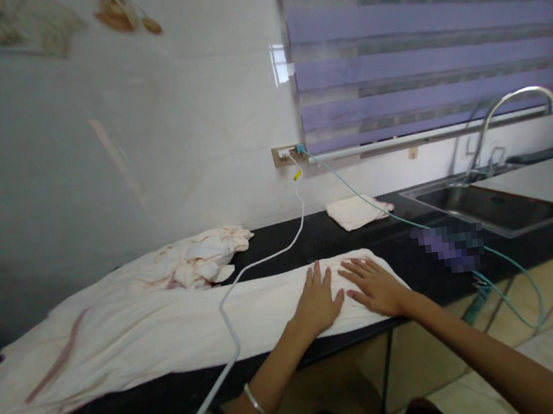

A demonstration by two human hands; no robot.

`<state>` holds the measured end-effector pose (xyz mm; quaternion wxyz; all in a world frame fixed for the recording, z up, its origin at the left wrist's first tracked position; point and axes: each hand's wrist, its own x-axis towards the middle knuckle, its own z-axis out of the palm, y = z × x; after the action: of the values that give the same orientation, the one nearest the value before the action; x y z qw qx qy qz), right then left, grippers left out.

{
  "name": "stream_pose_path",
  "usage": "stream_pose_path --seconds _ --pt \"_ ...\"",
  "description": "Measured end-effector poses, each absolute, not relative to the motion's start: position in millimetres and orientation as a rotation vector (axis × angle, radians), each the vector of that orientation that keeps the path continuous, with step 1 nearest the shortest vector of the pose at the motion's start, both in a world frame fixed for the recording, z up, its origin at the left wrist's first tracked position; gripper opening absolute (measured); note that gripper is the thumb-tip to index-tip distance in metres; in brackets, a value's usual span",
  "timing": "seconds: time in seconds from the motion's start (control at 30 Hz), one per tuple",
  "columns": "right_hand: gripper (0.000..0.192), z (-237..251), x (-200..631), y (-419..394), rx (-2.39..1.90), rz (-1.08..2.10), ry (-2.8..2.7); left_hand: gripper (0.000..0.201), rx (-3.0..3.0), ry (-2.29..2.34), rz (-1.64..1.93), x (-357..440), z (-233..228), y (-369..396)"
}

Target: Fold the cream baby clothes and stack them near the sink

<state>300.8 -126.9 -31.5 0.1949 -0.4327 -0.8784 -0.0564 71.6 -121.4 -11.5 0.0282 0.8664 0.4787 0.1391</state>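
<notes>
A long cream cloth (170, 327) lies spread along a black countertop (280, 237). My left hand (318, 299) rests flat on the cloth's right end, fingers apart. My right hand (374, 285) lies flat beside it on the same end, also with fingers spread. Neither hand grips anything. A white cable (263, 259) runs from a wall socket (286, 155) across the cloth and down off the front edge.
A crumpled cloth (202, 256) sits at the back of the counter, and a small folded cloth (355, 212) lies near the wall. A steel sink (488, 204) with a tall tap (510, 101) is at the right. A teal cable (410, 224) hangs over the counter edge.
</notes>
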Motion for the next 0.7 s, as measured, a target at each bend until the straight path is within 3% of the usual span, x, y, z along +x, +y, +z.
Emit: stream_pose_path --seconds 0.1,0.2,0.5,0.7 --pt "0.059 -32.3 331.1 -112.4 -1.252 -0.187 -2.476 0.085 2.657 1.308 0.248 78.5 3.6 -102.1" --pt "0.06 -33.9 359.4 -96.2 -1.272 -0.2 -2.503 0.085 2.696 1.177 0.178 82.4 6.9 -81.3" --pt "0.058 -21.1 395.2 -61.9 -1.192 0.021 -2.501 0.077 2.688 1.112 0.374 106.0 -8.4 -68.7" --pt "0.076 -21.2 401.5 -55.7 -1.41 0.277 -2.002 0.074 2.659 1.12 0.324 82.9 -6.2 -79.7"
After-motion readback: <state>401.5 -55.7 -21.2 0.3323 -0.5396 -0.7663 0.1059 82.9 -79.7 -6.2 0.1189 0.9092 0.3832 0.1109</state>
